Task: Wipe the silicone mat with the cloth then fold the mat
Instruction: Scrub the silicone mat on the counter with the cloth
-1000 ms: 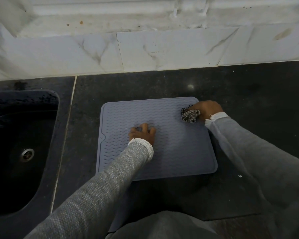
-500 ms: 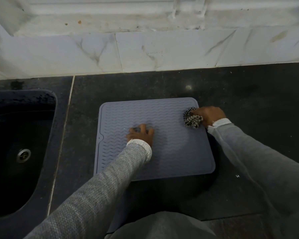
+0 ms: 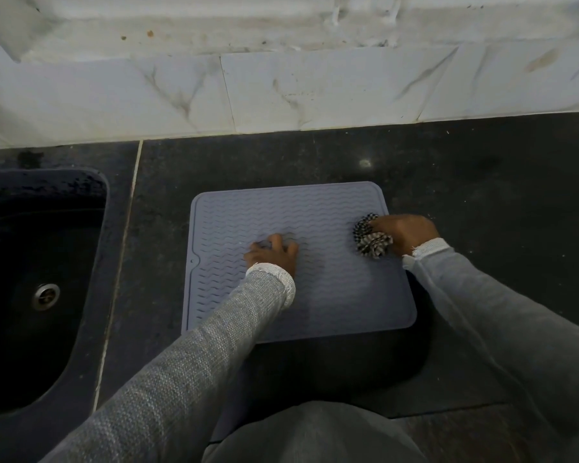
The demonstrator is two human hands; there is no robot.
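Checked cloth (image 3: 371,240), bunched in the right hand (image 3: 403,232), has slid down the mat's (image 3: 331,289) right edge; left hand (image 3: 273,253) presses flat, so still wiping.

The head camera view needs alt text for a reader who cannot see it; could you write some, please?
A person's right hand presses a bunched checked cloth on a grey silicone mat while the left hand holds it flat on a black counter beside a sink.

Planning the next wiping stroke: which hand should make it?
Right. The right hand grips the bunched cloth at the mat's right edge; the left hand presses flat mid-mat, steadying it.
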